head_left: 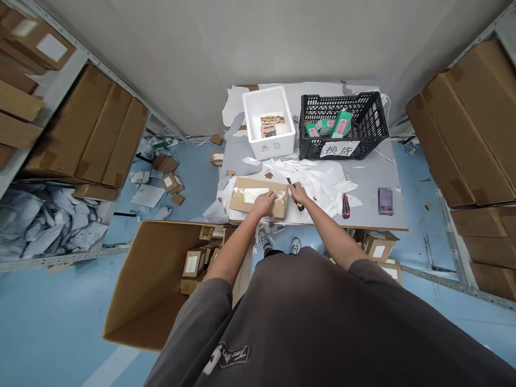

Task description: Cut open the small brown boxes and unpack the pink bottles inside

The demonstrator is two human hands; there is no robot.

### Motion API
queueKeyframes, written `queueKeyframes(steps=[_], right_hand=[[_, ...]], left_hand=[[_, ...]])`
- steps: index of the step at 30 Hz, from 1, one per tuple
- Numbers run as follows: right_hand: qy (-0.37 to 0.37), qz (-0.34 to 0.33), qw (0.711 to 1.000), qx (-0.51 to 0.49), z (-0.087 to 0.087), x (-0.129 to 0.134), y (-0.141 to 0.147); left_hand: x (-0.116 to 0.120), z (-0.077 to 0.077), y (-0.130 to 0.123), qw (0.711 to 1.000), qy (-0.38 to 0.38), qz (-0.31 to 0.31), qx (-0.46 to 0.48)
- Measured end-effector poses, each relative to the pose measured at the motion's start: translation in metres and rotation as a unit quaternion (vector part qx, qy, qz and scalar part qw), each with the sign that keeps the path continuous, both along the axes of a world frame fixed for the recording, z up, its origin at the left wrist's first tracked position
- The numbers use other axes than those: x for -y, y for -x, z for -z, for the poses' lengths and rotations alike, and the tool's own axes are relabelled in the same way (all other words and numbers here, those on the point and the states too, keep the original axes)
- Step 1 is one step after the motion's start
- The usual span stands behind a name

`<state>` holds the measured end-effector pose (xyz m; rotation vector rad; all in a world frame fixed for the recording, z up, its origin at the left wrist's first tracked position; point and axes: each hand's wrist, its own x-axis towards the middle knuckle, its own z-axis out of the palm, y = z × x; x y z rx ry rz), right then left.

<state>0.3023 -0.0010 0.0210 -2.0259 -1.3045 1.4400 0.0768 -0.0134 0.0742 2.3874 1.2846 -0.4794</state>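
A taped cardboard parcel (258,197) lies on the grey table (374,215), on a spread of torn white paper (320,180). My left hand (263,203) presses down on top of the parcel, with the fingers over its tape. At the parcel's right end, my right hand (299,192) grips a black and yellow box cutter (300,205). Its tip points up and to the left, close to the parcel's corner. A red and black utility knife (345,206) lies to the right of my right hand.
A white foam box (253,134) and a black plastic crate (363,129) holding green and pink packets stand at the table's back. A blurred phone (385,198) lies at the right. Below the table's front edge stands an open cardboard box (149,285). Shelves of cartons flank both sides.
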Motion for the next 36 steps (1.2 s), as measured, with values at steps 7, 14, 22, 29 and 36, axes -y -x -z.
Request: queueKeyframes(steps=[7, 14, 22, 29, 36], right_hand=[[0.039, -0.109, 0.983, -0.141, 0.009, 0.063, -0.016], [0.098, -0.131, 0.972, -0.169, 0.007, 0.064, -0.016], [0.137, -0.176, 0.952, -0.211, 0.002, 0.090, -0.003], [0.050, -0.056, 0.989, -0.129, -0.008, 0.132, -0.025], [-0.006, -0.044, 0.998, -0.032, -0.020, 0.131, -0.033]], left_hand=[[0.001, 0.007, 0.001, 1.000, 0.016, -0.008, -0.018], [0.001, 0.001, -0.004, 0.998, 0.015, -0.030, -0.055], [0.000, -0.006, -0.007, 0.998, 0.016, -0.030, -0.057], [-0.025, 0.000, 0.005, 0.994, -0.043, -0.097, 0.024], [-0.049, 0.023, 0.000, 0.996, -0.007, -0.082, -0.045]])
